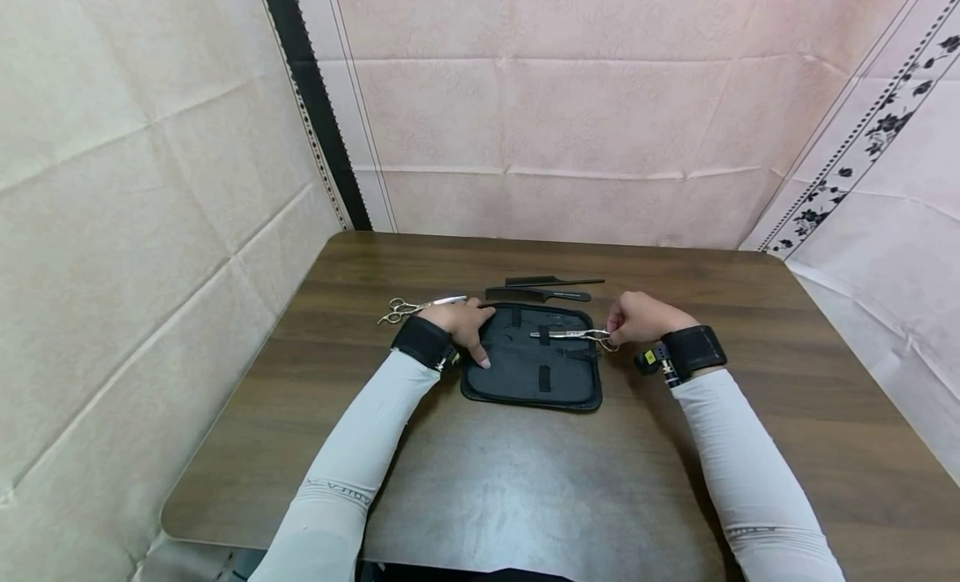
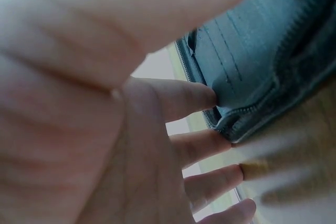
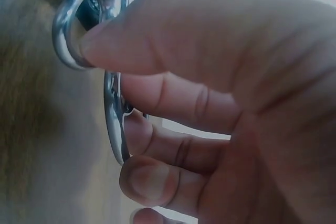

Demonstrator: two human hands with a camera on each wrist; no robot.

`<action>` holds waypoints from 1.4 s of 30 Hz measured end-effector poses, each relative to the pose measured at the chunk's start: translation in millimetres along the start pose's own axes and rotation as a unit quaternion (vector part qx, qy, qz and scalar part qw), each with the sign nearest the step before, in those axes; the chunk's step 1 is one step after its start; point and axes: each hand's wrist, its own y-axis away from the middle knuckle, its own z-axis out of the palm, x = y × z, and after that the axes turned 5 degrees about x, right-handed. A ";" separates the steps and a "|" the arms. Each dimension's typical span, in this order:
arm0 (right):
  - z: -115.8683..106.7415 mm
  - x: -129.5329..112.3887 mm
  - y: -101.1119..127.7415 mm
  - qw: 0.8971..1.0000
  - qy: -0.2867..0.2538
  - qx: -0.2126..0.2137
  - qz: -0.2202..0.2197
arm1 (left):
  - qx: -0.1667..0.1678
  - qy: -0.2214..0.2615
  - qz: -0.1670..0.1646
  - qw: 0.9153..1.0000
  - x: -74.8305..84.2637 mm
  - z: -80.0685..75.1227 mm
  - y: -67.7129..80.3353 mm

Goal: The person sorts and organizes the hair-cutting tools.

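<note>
A black zip case [image 1: 506, 382] lies opened flat on the table, with dark elastic loops on its inside. My left hand [image 1: 459, 322] rests on its left edge, the fingers spread and straight; the left wrist view shows fingertips at the zipped rim [image 2: 239, 111]. With my right hand [image 1: 647, 317] I pinch the handles of a pair of silver scissors [image 1: 573, 334] at the case's right side. The scissors' blades point left over the case and pass under a loop [image 1: 544, 335]. In the right wrist view, my thumb overlaps one finger ring [image 3: 60, 30].
Another pair of silver scissors [image 1: 408, 309] lies beside my left hand, partly behind it. Just past the case are a black comb with a handle [image 1: 532, 294] and a thin-tailed comb [image 1: 528, 280]. Cloth-covered walls [image 1: 570, 132] stand behind the wooden table [image 1: 750, 332].
</note>
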 end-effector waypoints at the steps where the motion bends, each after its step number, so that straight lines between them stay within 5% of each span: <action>1: 0.5 -0.4 -0.3 1.000 0.000 -0.001 0.000 | 0.000 0.000 -0.001 1.000 0.1 0.0 -0.1; 42: 17.0 -11.2 -10.7 1.000 -0.006 0.023 -0.020 | 0.001 0.000 -0.002 1.000 1.0 1.8 -2.6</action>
